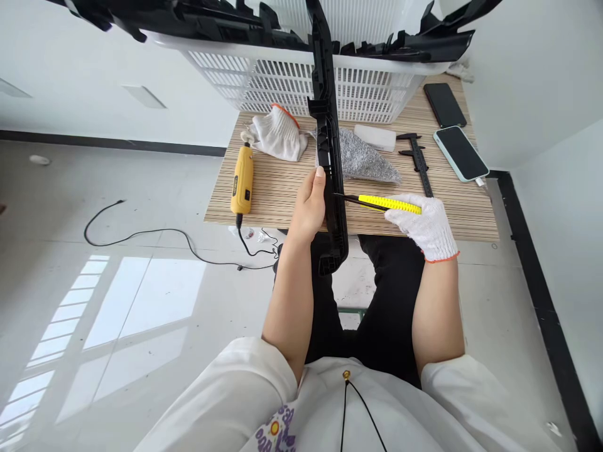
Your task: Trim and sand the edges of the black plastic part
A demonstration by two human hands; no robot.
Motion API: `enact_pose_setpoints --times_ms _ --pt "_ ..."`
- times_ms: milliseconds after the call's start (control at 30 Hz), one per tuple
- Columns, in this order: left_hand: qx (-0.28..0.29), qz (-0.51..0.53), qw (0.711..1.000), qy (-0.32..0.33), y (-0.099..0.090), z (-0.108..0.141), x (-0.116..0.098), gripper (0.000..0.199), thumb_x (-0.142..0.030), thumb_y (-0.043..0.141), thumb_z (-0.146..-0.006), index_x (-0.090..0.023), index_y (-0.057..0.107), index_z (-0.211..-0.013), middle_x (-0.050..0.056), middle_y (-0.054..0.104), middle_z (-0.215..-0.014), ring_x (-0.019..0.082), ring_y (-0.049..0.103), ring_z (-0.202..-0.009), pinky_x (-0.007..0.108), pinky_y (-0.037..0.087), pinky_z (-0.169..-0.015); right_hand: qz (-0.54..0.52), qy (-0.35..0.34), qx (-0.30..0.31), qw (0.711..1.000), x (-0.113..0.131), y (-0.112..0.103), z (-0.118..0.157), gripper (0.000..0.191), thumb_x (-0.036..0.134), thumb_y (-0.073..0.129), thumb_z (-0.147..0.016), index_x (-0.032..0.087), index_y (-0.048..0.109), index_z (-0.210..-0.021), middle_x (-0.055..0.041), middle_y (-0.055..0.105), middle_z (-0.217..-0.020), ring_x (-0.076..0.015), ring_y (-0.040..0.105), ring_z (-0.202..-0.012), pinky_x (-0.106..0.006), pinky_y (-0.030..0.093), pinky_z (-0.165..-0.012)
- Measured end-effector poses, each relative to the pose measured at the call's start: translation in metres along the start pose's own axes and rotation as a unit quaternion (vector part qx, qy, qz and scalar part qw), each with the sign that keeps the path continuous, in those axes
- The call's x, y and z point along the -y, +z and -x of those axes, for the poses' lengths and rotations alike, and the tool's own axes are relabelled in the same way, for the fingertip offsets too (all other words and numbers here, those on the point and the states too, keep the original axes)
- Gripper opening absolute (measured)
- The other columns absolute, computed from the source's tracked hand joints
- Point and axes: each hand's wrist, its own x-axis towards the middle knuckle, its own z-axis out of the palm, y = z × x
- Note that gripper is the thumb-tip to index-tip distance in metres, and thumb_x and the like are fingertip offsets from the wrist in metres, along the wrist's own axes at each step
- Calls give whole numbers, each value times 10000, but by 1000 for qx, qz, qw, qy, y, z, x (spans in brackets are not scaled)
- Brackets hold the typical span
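A long black plastic trim piece (332, 160) stands lengthwise before me, its far end rising over the basket and its near end above my lap. My bare left hand (309, 204) is closed around its left edge, thumb on top. In a white knit glove with an orange cuff, my right hand (426, 225) grips a pair of tweezers (390, 203) with a yellow ribbed handle. Their thin dark tip points left and reaches the trim piece's inner side; whether it touches cannot be made out.
A white basket (277, 81) at the table's back holds more black trim pieces (414, 47). On the wood-grain table (282, 213) lie a yellow rotary tool (242, 179), white glove (280, 135), grey cloth (365, 157), white bottle (375, 137), caliper (418, 160) and two phones (460, 152). A cable (188, 242) trails across the floor.
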Motion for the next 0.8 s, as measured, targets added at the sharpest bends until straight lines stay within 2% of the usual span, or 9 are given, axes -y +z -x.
enact_pose_setpoints --times_ms 133,233,367,467,600,700,800 --pt "4 -2 1000 5 0 0 0 559 -724 433 -893 -197 601 -815 37 599 -839 197 634 -973 342 541 -898 -1 -7 19 1000 0 0 0 388 385 848 -649 211 792 -991 -31 696 -775 -126 554 -563 -258 428 -472" --pt "5 4 1000 -5 0 0 0 562 -735 444 -878 -198 596 -812 37 599 -828 202 641 -967 345 546 -891 -5 0 -3 1000 1 0 1 400 406 834 -665 208 788 -1009 -26 678 -733 -121 536 -540 -257 417 -461" --pt "9 20 1000 -16 1 0 0 556 -735 458 -871 -198 595 -823 35 596 -817 201 644 -974 330 545 -884 0 -4 18 1000 1 1 1 394 393 845 -650 207 792 -992 -33 691 -771 -131 561 -579 -258 436 -485" --pt "0 9 1000 -9 0 0 1 559 -737 469 -864 -196 604 -822 34 593 -822 196 639 -956 326 543 -874 -10 3 -7 1000 2 1 1 379 395 827 -676 218 789 -1009 -14 668 -717 -117 530 -543 -254 420 -476" --pt "8 13 1000 -4 0 0 1 588 -762 426 -858 -204 611 -834 30 584 -797 193 645 -926 327 552 -849 1 5 26 1000 4 1 2 374 383 846 -652 220 793 -984 -15 671 -729 -124 539 -559 -258 420 -478" --pt "7 19 1000 -12 1 0 1 587 -770 442 -845 -206 601 -826 26 572 -772 194 649 -905 322 555 -828 -7 13 -2 1000 4 0 2 393 392 840 -655 213 789 -1000 -5 640 -666 -113 502 -515 -255 391 -447" --pt "5 17 1000 -11 0 0 1 583 -766 443 -851 -205 605 -835 29 580 -787 195 650 -924 323 552 -846 -9 17 17 1000 3 0 1 400 387 852 -638 212 789 -992 -9 645 -681 -113 508 -524 -248 387 -440"
